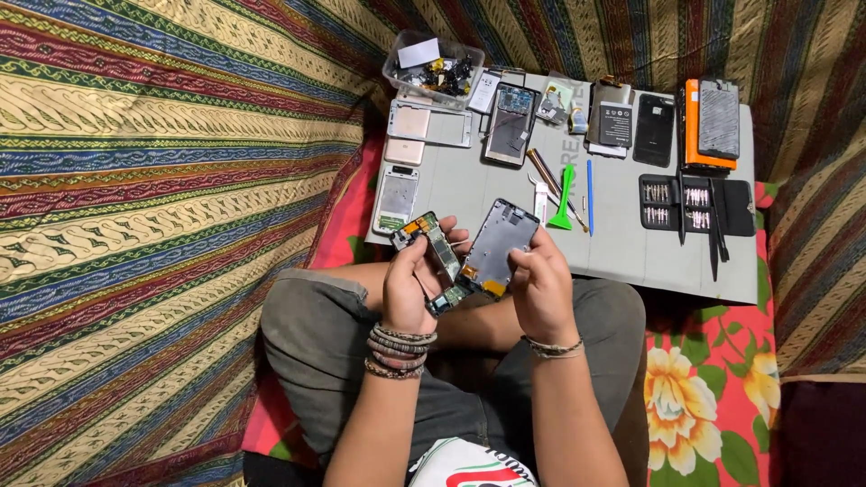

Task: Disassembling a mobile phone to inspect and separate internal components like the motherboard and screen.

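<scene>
Seen from above, over the lap: left hand (410, 287) pinching a circuit board (436, 248), right hand (539, 287) clamped on a phone frame (499, 243). Probably light, stiff, fragile; best gripped by edges. Behind, grey mat (622, 243) with tools.

Person seen from above, seated. The left hand (410, 293) and the right hand (541, 293) were bare, without gloves or rings in view. The left wrist carried a stack of several bracelets (398, 352), beaded and corded, in dark, reddish and pale tones. The right wrist carried a single thin bracelet (554, 347) of dark beads. Both forearms were uncovered, with no sleeves reaching them. The legs were clothed in grey-green shorts (316, 334) with a stitched hem. A white garment (469, 464) bearing a red and green printed mark covered the chest.
</scene>
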